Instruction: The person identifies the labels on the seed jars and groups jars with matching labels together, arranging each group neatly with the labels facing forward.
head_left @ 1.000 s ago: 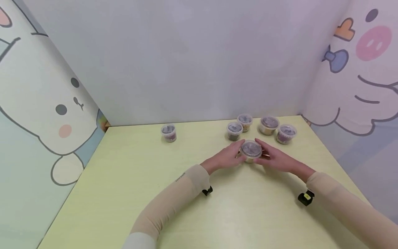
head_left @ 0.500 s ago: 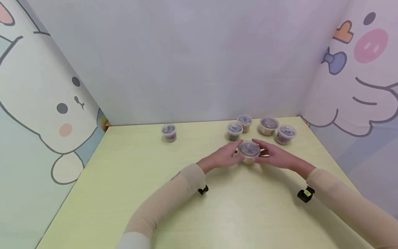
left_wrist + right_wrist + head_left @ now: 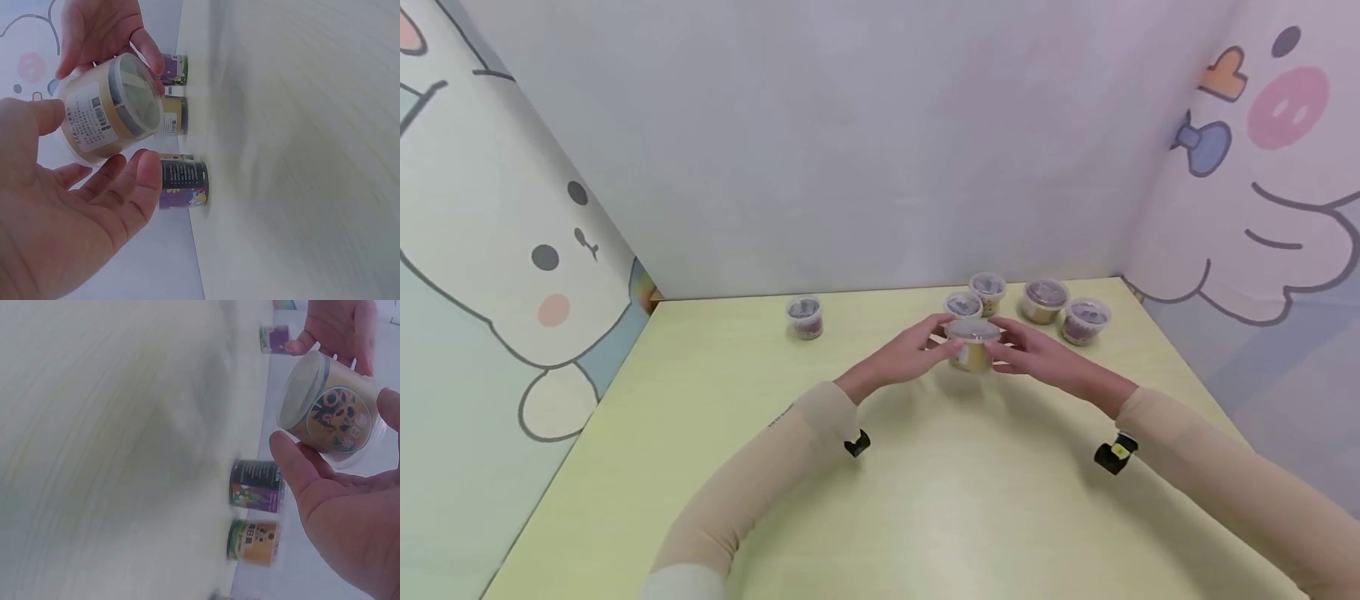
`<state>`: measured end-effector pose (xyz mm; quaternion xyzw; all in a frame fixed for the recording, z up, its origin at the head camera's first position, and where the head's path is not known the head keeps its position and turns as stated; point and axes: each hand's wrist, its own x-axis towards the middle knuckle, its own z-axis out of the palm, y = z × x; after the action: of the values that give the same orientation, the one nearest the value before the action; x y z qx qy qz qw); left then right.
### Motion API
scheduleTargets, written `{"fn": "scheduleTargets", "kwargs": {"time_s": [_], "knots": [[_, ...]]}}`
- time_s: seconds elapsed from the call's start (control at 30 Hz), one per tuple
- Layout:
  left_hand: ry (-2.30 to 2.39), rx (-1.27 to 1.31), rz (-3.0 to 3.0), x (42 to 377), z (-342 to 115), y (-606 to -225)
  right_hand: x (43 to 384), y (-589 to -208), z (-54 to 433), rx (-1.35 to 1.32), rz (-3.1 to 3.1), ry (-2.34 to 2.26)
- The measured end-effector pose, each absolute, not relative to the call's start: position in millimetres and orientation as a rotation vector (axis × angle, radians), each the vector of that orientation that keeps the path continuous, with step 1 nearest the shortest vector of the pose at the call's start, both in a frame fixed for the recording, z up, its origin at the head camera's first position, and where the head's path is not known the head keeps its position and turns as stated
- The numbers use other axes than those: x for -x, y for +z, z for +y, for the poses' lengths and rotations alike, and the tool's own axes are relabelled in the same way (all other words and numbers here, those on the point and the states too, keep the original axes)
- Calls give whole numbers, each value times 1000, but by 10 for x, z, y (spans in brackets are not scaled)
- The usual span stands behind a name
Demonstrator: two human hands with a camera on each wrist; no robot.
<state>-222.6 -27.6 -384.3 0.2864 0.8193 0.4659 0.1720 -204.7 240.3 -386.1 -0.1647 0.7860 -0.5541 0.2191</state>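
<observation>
A round plastic tub (image 3: 973,354) with a clear lid and tan contents is held off the table between both hands. My left hand (image 3: 906,354) grips its left side, thumb in front and fingers behind. On the other side, my right hand (image 3: 1037,354) grips it the same way. A white label with printed text and a barcode (image 3: 90,115) shows in the left wrist view. In the right wrist view, a round picture label (image 3: 339,419) faces the camera. Just behind the held tub stands a smaller lidded cup (image 3: 962,304), partly hidden by it.
Along the back right of the pale yellow table (image 3: 925,500) stand another small cup (image 3: 987,287), a wider tan tub (image 3: 1043,302) and a purple cup (image 3: 1085,322). One more purple cup (image 3: 806,319) stands apart at the back left. A grey wall (image 3: 850,167) borders the table behind.
Both hands have raised the tub from the tabletop and carried it left. It now covers part of the small cup behind it. The other cups stay in place.
</observation>
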Motion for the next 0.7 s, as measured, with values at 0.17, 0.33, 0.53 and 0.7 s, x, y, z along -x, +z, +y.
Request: {"fn": "scheduleTargets", "kwargs": {"time_s": [0.17, 0.33, 0.53, 0.7], "knots": [[1386, -734, 2327, 2235, -410, -3793, 2119, -3797, 2229, 447, 2142, -1579], [1477, -688, 2334, 2233, -530, -3722, 2173, -3714, 2101, 426, 2073, -1635], [1608, -676, 2363, 2266, -666, -3667, 2213, -3631, 1926, 375, 1892, -1793], [1699, -661, 2335, 2295, -763, -3674, 2218, -3587, 1777, 377, 1777, -1895]]}}
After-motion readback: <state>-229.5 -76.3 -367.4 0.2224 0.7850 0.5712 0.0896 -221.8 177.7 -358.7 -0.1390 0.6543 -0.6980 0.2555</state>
